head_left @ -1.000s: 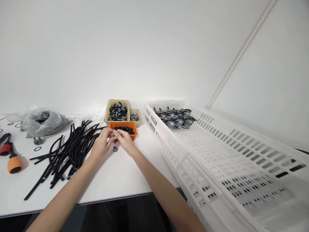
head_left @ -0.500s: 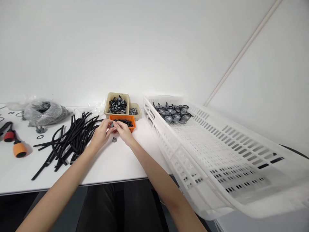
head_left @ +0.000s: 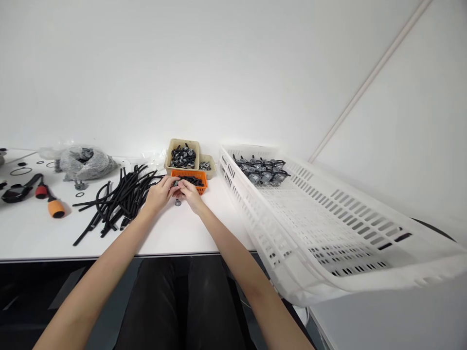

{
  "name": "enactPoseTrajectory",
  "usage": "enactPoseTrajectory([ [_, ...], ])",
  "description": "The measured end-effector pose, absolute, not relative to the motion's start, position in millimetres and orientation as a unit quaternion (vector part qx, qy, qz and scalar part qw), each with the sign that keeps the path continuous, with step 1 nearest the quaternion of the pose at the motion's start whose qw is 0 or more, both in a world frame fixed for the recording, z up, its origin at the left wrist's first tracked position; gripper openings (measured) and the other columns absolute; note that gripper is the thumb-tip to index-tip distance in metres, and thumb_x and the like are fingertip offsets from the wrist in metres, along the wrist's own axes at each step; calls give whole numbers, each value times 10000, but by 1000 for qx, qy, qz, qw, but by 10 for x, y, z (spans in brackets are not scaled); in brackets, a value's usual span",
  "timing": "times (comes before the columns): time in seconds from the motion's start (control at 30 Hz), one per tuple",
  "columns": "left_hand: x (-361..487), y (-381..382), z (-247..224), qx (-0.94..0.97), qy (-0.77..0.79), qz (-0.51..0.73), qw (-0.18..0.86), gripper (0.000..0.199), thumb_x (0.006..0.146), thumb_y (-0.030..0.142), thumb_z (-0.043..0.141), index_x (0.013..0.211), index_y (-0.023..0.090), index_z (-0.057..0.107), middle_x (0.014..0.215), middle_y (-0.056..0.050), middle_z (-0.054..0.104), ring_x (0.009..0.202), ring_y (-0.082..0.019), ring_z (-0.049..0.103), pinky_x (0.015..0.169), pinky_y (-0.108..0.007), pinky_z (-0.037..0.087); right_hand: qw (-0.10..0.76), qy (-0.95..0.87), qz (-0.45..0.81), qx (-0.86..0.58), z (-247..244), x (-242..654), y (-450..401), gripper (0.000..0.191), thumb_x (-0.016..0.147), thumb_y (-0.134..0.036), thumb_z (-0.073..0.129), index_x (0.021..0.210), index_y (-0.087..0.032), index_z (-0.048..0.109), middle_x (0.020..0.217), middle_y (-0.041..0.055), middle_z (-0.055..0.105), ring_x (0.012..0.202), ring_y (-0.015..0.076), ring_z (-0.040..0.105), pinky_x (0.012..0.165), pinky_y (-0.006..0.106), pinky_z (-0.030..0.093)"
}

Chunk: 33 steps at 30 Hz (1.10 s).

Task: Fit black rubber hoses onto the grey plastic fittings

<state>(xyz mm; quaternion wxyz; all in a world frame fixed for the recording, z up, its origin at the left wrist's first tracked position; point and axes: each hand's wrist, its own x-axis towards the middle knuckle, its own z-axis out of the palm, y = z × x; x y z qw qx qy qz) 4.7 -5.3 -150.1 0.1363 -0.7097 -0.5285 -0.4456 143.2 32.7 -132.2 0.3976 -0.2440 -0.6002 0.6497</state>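
Observation:
My left hand (head_left: 159,194) and my right hand (head_left: 190,195) meet in front of the orange basket (head_left: 205,182), fingers closed around a small grey part (head_left: 175,183) that is mostly covered. Just below my fingers, a small round grey piece (head_left: 177,202) lies on the white table. The orange basket holds short black pieces. Behind it stand a cream bin (head_left: 169,158) of grey and black parts and a smaller cream bin (head_left: 212,168) of small metal-looking pieces. Left of my left hand is a loose pile of long black tubes (head_left: 120,194).
At the right, a large white perforated crate (head_left: 248,209) holds rows of grey assemblies with black tubes (head_left: 260,171). Farther left are a clear bag of grey parts (head_left: 87,164), an orange-ended tool (head_left: 56,209), a red-ended tool (head_left: 41,191) and black rings.
The view has shifted, so the table's things sit farther right and a bit higher, with more of its left side showing. Both hands remain together on the small grey part.

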Motion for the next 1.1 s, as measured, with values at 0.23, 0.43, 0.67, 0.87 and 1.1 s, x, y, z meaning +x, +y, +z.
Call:
enactPoseTrajectory([
  [0.23,34,-71,-1558,-746,-497,-402,185,301,946,347,452,1144,196,621,1077,-104,693,923,-200,669,692,-251,481,386,-596,672,-212,-1390,1562,340,396,648,-508,733,770,-169,567,672,-13,606,601,108,577,583,230,429],
  [0.43,10,-46,-1592,-767,-482,-378,194,286,945,279,449,1156,192,622,1104,-114,691,986,-211,663,756,-273,499,376,-613,661,-216,-1394,1653,356,339,667,-446,716,811,-154,623,693,9,628,619,118,589,586,237,435],
  [0.67,-5,-9,-1625,-765,-480,-374,211,294,947,302,459,1177,179,594,1100,-109,699,976,-217,669,756,-293,514,398,-634,612,-254,-1456,1632,461,313,670,-439,705,754,-145,641,664,10,625,560,94,542,549,225,435],
  [0.87,0,-6,-1629,-756,-487,-377,222,265,936,327,490,1129,193,611,1065,-88,705,936,-212,676,682,-282,505,408,-639,590,-278,-1495,1623,513,252,680,-372,706,775,-146,647,700,17,646,620,115,602,604,243,496],
  [1.1,28,-41,-1612,-737,-516,-371,232,281,910,382,539,1115,211,626,1070,-56,692,827,-186,682,565,-263,454,417,-661,542,-307,-1528,1582,529,153,746,-296,642,760,-145,621,640,2,626,574,111,588,551,235,497],
])
